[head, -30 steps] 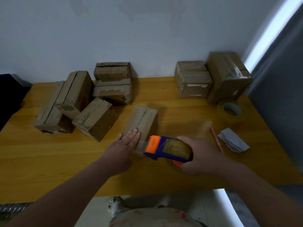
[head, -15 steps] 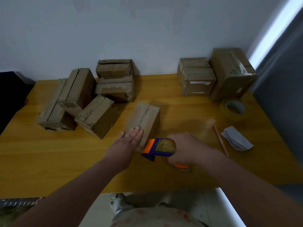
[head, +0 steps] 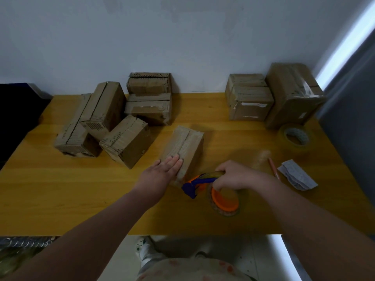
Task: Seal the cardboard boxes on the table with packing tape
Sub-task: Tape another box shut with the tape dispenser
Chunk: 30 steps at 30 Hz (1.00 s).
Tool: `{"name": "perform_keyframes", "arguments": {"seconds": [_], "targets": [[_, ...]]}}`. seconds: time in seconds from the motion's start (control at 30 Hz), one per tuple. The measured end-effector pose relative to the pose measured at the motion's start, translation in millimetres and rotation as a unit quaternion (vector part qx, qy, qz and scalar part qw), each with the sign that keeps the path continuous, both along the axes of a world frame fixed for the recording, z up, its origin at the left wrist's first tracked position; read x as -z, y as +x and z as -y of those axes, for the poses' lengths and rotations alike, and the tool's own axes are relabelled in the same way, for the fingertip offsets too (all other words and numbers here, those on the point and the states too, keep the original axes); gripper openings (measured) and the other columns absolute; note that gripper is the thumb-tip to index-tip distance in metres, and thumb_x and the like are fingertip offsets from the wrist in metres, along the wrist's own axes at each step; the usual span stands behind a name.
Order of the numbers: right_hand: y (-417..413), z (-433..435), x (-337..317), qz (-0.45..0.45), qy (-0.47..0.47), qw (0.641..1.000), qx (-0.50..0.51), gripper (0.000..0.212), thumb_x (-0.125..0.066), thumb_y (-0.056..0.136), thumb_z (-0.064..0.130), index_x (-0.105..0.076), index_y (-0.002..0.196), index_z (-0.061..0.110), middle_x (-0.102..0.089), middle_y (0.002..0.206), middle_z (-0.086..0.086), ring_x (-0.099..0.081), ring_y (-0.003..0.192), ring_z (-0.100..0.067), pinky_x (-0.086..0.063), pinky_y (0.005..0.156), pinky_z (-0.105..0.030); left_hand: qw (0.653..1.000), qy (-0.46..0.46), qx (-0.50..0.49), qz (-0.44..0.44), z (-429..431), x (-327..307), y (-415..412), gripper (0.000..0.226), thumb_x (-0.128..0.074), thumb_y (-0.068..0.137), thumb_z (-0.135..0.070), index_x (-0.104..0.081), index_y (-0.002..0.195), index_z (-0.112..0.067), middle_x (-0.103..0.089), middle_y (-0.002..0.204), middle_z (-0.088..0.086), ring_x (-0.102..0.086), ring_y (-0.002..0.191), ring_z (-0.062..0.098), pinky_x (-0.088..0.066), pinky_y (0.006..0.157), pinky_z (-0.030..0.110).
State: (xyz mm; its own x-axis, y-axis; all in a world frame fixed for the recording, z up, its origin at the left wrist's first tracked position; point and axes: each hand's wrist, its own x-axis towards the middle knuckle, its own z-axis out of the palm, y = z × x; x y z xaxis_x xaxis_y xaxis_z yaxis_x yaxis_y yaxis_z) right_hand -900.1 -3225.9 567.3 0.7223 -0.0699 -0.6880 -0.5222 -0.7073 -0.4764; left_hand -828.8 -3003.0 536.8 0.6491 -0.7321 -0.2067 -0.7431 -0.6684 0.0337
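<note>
**Dispenser [head: 199,183] tipped on edge beside the box [head: 186,147]**

Over the last second the dispenser rolled from level onto its side, so that its orange hub faced up. It also dropped toward the table [head: 81,189], just beside the near right corner of the box. The left hand [head: 160,175] kept its place.

**State**
- The left hand lay flat, fingers straight and together, pressing on the near end of the box top at the seam.
- The right hand [head: 237,176] was curled over the dispenser from above, gripping it.
- The box sat mid-table, its long side running away from the person, apart from the other boxes.

**Progress (judged)**
- The seam of the box showed no glossy strip along its length. Whether a tape end sat under the left hand could not be told. Sealing of this box was judged barely begun, if at all.
- The right boxes [head: 272,100] by the wall showed shiny tape and were judged done.
- The left boxes [head: 113,126] showed mostly bare seams and were judged pending.
- A spare roll [head: 296,137] lay near the right boxes.
</note>
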Motion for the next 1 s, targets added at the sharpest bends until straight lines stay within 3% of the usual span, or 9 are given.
{"name": "perform_keyframes", "arguments": {"seconds": [0.07,0.17,0.33,0.5,0.57,0.67,0.77,0.87,1.0], "targets": [[0,2,-5,-0.017,-0.023,1.0,-0.01,0.046,-0.072,0.075,0.034,-0.059,0.115,0.014,-0.057,0.113,-0.002,-0.056,0.101,-0.02,-0.051,0.076,-0.031,1.0,0.004,-0.003,0.004,1,-2,0,0.071,-0.031,0.1,0.0,0.009,0.152,-0.027,0.011,0.16,-0.008,0.003,0.147,0.01,0.001,0.117,0.027],[-2,2,-16,-0.037,-0.048,0.998,-0.003,0.063,-0.07,0.076,0.035,-0.057,0.13,0.006,-0.054,0.135,-0.014,-0.053,0.123,-0.031,-0.048,0.102,-0.043,1.0,0.011,-0.004,0.01,3,-3,-2,0.071,-0.031,0.1,-0.001,0.01,0.152,-0.026,0.011,0.16,-0.007,0.002,0.147,0.01,0.0,0.117,0.027],[-6,-2,-13,-0.105,-0.082,0.991,-0.024,0.03,-0.071,0.079,0.043,-0.058,0.093,0.02,-0.054,0.093,0.0,-0.054,0.081,-0.014,-0.044,0.066,-0.025,1.0,0.011,-0.007,0.01,4,-13,-3,0.069,-0.033,0.101,-0.005,0.007,0.152,-0.026,0.01,0.16,-0.006,0.0,0.147,0.011,-0.003,0.117,0.028],[-11,13,-12,-0.011,-0.083,0.995,0.051,0.088,-0.075,0.066,0.062,-0.049,0.136,0.015,-0.051,0.133,-0.005,-0.053,0.115,-0.022,-0.047,0.088,-0.032,0.997,-0.065,-0.039,0.009,3,-21,6,0.059,-0.039,0.1,-0.008,-0.021,0.151,-0.03,-0.018,0.159,-0.01,-0.023,0.144,0.014,-0.028,0.111,0.027],[-13,17,-18,0.053,-0.092,0.991,0.086,0.084,-0.068,0.074,0.065,-0.047,0.138,0.016,-0.053,0.133,-0.005,-0.054,0.113,-0.022,-0.046,0.082,-0.029,0.993,-0.101,-0.051,0.028,5,-31,13,0.046,-0.046,0.098,-0.013,-0.044,0.141,-0.028,-0.043,0.146,-0.006,-0.045,0.129,0.016,-0.043,0.099,0.03],[-15,21,-16,0.111,-0.13,0.981,0.092,0.049,-0.048,0.1,0.036,-0.036,0.145,0.019,-0.057,0.121,-0.006,-0.057,0.086,-0.016,-0.041,0.058,-0.022,0.979,-0.182,-0.081,0.044,14,-59,23,0.03,-0.047,0.097,-0.016,-0.062,0.123,-0.024,-0.061,0.12,-0.002,-0.058,0.108,0.021,-0.049,0.085,0.035],[-20,24,-4,0.112,-0.157,0.977,0.096,0.064,-0.047,0.099,0.012,-0.018,0.153,0.03,-0.055,0.104,-0.003,-0.057,0.075,-0.016,-0.041,0.05,-0.023,0.976,-0.195,-0.095,0.026,22,-83,35,0.026,-0.045,0.098,-0.015,-0.066,0.113,-0.019,-0.064,0.113,0.002,-0.059,0.104,0.023,-0.048,0.083,0.036],[-24,26,12,0.078,-0.185,0.976,0.086,0.076,-0.051,0.094,0.007,-0.014,0.152,0.039,-0.056,0.116,-0.006,-0.061,0.093,-0.024,-0.054,0.067,-0.034,0.988,-0.135,-0.07,0.006,25,-98,42,0.026,-0.045,0.099,-0.016,-0.066,0.113,-0.02,-0.065,0.114,0.001,-0.059,0.103,0.021,-0.048,0.081,0.031],[-30,23,22,0.036,-0.191,0.98,0.047,0.079,-0.06,0.091,0.011,-0.016,0.153,0.035,-0.042,0.145,-0.01,-0.048,0.126,-0.03,-0.049,0.097,-0.041,0.994,-0.077,-0.048,-0.058,28,-90,39,0.024,-0.045,0.098,-0.016,-0.066,0.109,-0.022,-0.065,0.111,0.0,-0.059,0.103,0.019,-0.049,0.083,0.031]]}}
